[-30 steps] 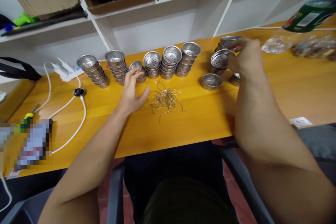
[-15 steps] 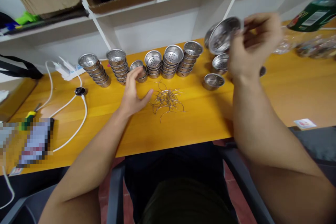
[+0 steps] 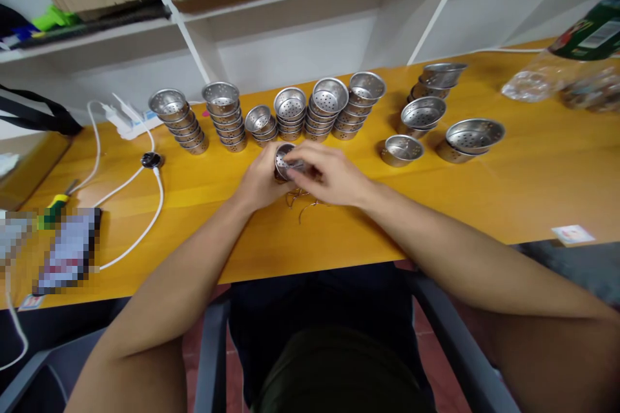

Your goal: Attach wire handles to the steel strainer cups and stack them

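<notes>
My left hand (image 3: 261, 174) is wrapped round a small perforated metal cup (image 3: 281, 161), its mouth turned up toward me. My right hand (image 3: 329, 171) is at the same cup, with curled fingers and thumb over and partly inside its mouth. What those fingertips pinch, if anything, is hidden. Under both hands lies a tangle of thin bent wires (image 3: 305, 200), mostly covered by them. Just behind stand stacks of perforated metal cups (image 3: 329, 100), with a shorter stack (image 3: 260, 121) nearest my left hand.
More cup stacks (image 3: 169, 106) stand at the left. Loose and stacked cups (image 3: 402, 150) sit at the right, near a clear bottle with a green label (image 3: 591, 32). White cables (image 3: 157, 206) and a screwdriver (image 3: 55, 210) lie left. White shelving (image 3: 300, 32) rises behind.
My right hand has come down and left from above the right-hand cups to meet my left hand. The left hand, open before, now grips a cup. Metal cups formerly in my right hand are gone from it.
</notes>
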`<act>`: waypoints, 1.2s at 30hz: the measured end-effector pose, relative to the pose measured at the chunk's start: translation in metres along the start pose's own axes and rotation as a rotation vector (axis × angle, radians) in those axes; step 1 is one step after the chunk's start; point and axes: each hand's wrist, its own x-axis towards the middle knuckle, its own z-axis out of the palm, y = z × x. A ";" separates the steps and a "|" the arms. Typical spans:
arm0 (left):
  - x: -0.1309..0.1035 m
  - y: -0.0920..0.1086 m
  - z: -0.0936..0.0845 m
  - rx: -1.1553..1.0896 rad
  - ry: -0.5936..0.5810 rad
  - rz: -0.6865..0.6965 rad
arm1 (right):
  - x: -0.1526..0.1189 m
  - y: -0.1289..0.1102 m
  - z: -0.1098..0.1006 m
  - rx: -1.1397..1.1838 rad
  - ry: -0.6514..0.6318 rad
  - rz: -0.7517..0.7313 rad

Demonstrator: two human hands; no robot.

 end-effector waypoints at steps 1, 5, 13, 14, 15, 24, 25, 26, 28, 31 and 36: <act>-0.001 0.000 0.001 0.011 -0.017 -0.015 | 0.000 -0.002 0.001 0.025 -0.084 0.024; -0.001 -0.001 0.001 0.037 -0.044 -0.050 | -0.003 -0.005 0.009 0.116 -0.198 0.138; 0.002 0.003 -0.004 0.096 -0.065 -0.048 | -0.003 0.001 0.011 0.272 -0.143 0.235; 0.002 0.005 -0.004 0.100 -0.075 -0.049 | -0.003 0.001 0.011 0.289 -0.114 0.264; 0.003 0.006 -0.004 0.107 -0.085 -0.051 | -0.002 0.000 0.010 0.298 -0.081 0.291; 0.005 0.020 0.003 0.142 -0.085 -0.085 | 0.007 -0.016 0.011 0.466 0.074 0.481; 0.005 0.020 0.005 0.137 -0.074 -0.085 | 0.008 -0.018 0.012 0.481 0.088 0.485; 0.005 0.020 0.006 0.131 -0.058 -0.080 | 0.008 -0.019 0.012 0.490 0.101 0.487; 0.006 0.019 0.009 0.116 -0.022 -0.059 | 0.008 -0.020 0.012 0.499 0.119 0.495; 0.006 0.018 0.010 0.092 0.006 -0.034 | 0.008 -0.017 0.011 0.511 0.123 0.505; 0.006 0.019 0.007 0.112 0.008 -0.058 | 0.009 -0.015 0.010 0.553 0.089 0.470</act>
